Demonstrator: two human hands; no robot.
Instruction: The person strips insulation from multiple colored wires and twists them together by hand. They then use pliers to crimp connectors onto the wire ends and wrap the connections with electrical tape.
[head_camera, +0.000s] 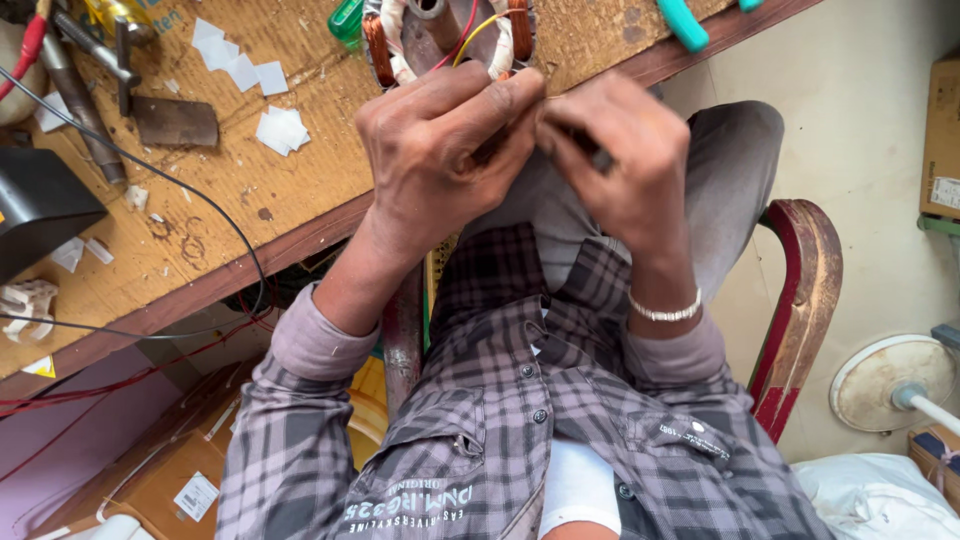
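Looking down, we see our left hand (440, 150) and right hand (620, 160) brought together over our lap, just below the edge of the wooden workbench (250, 190). Our left fingers are pinched shut on something thin, and our right hand is clenched around a small dark tool (598, 158) whose tip meets that pinch; what sits between the fingertips is too small to tell, though it seems to be a lead from the motor stator (445, 40) resting at the bench edge, just above our knuckles. Red and yellow wires (470, 35) curl across its copper coils. A hammer (150, 105), scattered white paper scraps (280, 128) and a green-handled screwdriver (347, 20) lie on the bench, well apart from our hands. We judge the risk to be in the pull: if we tug hard, the fine lead could snap or nick, or the stator could tip off the edge into our lap. The tool could also slip onto our left fingertips.
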